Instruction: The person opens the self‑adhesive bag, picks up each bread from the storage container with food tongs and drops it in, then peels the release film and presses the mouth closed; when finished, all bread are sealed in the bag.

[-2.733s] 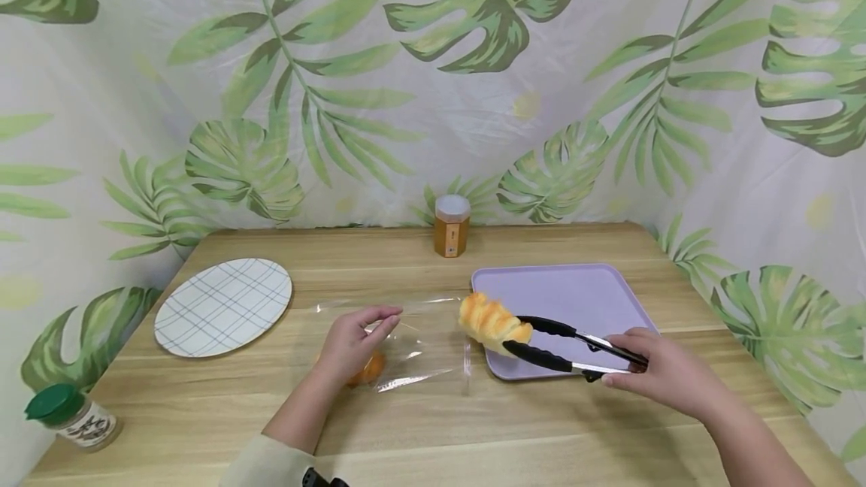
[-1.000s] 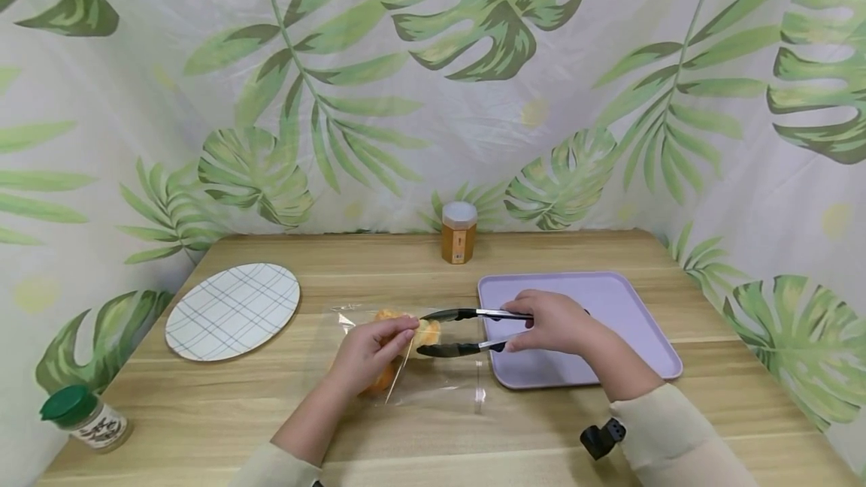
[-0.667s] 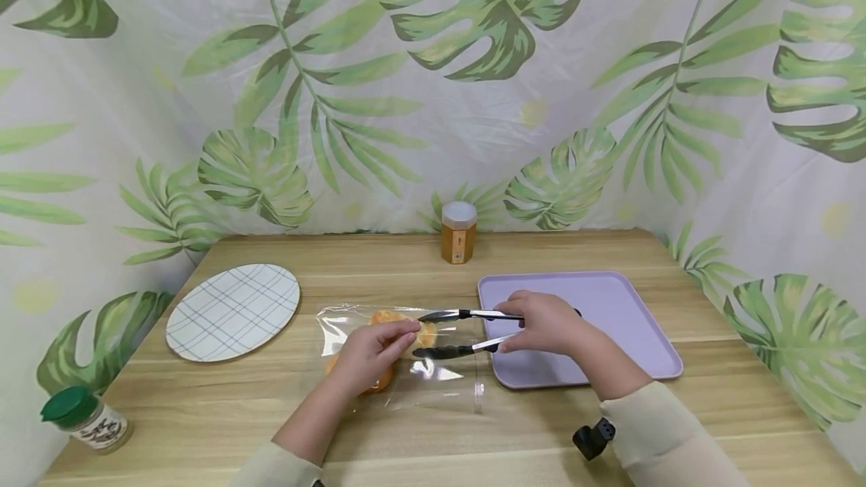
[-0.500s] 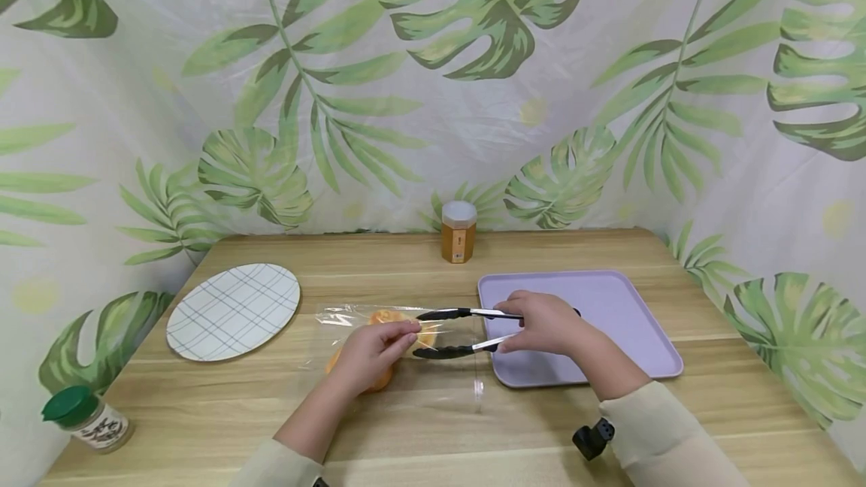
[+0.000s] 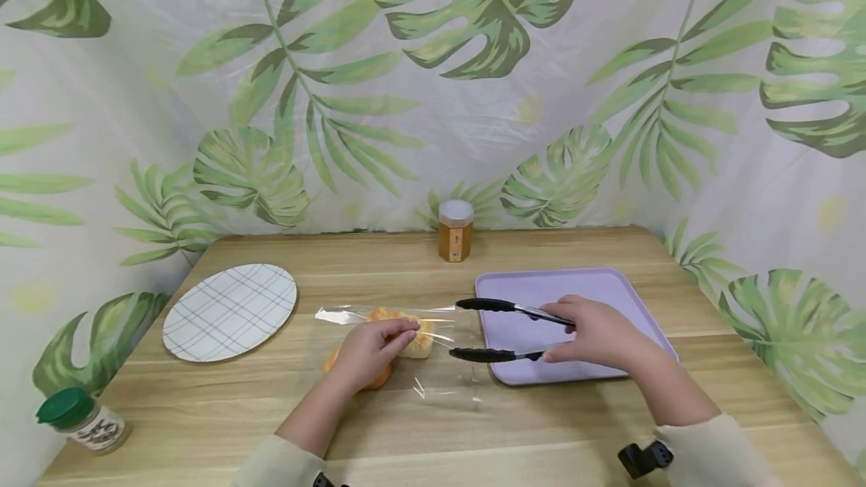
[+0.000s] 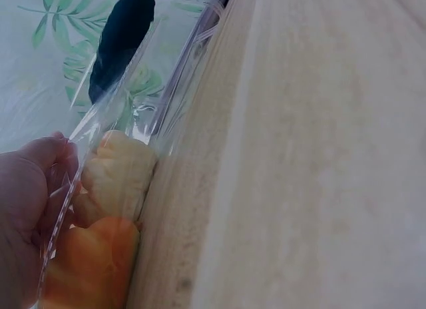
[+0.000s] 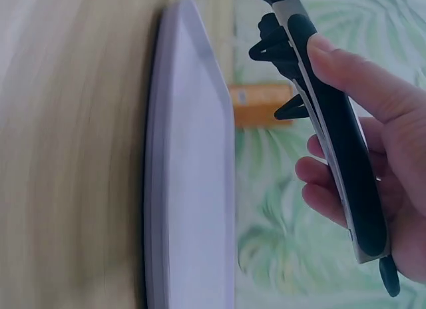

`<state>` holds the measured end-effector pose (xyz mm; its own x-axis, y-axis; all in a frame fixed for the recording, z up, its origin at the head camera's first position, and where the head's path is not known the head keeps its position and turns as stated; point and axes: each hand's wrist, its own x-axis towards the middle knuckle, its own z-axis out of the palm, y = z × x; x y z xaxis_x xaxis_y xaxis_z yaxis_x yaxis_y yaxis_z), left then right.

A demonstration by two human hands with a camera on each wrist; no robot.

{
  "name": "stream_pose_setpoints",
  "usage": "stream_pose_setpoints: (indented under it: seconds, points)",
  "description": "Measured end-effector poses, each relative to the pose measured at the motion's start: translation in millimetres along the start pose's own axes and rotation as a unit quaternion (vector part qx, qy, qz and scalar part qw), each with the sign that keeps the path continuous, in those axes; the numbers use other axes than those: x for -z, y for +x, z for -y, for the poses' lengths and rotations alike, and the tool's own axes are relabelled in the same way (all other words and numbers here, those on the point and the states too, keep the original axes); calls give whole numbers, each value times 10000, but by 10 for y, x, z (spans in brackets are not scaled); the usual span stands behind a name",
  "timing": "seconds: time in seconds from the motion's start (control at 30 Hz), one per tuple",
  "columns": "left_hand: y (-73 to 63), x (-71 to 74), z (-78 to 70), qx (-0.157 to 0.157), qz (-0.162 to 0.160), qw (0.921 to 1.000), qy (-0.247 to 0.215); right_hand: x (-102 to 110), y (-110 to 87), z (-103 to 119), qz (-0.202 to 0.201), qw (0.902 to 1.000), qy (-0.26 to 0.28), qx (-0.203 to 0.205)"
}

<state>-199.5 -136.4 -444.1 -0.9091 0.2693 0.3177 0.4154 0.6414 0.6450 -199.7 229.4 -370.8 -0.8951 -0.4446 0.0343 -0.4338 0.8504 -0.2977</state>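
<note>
With thumb and fingertips my left hand [image 5: 370,348] pinches the top layer of a clear plastic bag [image 5: 440,389] lying on the table. Inside it, a pale yellow bread roll [image 5: 419,346] lies partly behind my fingers. An orange-brown bread [image 5: 382,378] is nearer my wrist, mostly hidden by the hand; in the left wrist view this orange bread [image 6: 96,259] rests close against the pale roll [image 6: 123,176]. My right hand [image 5: 598,333] grips metal tongs [image 5: 492,355] with black tips. The tongs' arms stand apart with nothing between them, by the bag's right end.
A lilac tray [image 5: 582,288] lies right of the bag, under the tongs. At the left is a white checked plate [image 5: 230,314]. An amber jar [image 5: 455,235] stands at the back, and a green-lidded shaker [image 5: 88,421] at the front left.
The tongs carried the pale roll from over the tray leftward into the bag, then let go of it. My right hand has since drawn the tongs back right. The left hand keeps its pinch.
</note>
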Motion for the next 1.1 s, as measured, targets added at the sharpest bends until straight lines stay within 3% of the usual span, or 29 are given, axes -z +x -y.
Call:
stream_pose_setpoints:
  seconds: [0.17, 0.27, 0.43, 0.57, 0.7, 0.9, 1.1]
  points:
    - [11, 13, 23, 7, 1, 10000, 30, 146, -316, -279, -667, 9970, 6, -401]
    - [11, 28, 35, 4, 4, 10000, -19, 196, -464, -464, -809, 9921, 287, -918]
    - [-7, 29, 49, -208, -185, 9996, 10, 227, -651, -784, -891, 9773, 673, -1798]
    - [-6, 21, 36, -257, -171, 9995, 3, 234, -760, -998, -1153, 9653, 635, -2253]
    - [0, 14, 24, -76, -40, 10000, -30, 188, -830, -1186, -1217, 9498, 702, -2796]
    - [-1, 9, 2, 38, 39, 10000, -25, 94, -878, -1404, -1260, 9167, 831, -3700]
    - [1, -12, -4, 16, 45, 10000, -25, 18, -880, -1574, -1234, 8969, 875, -4155]
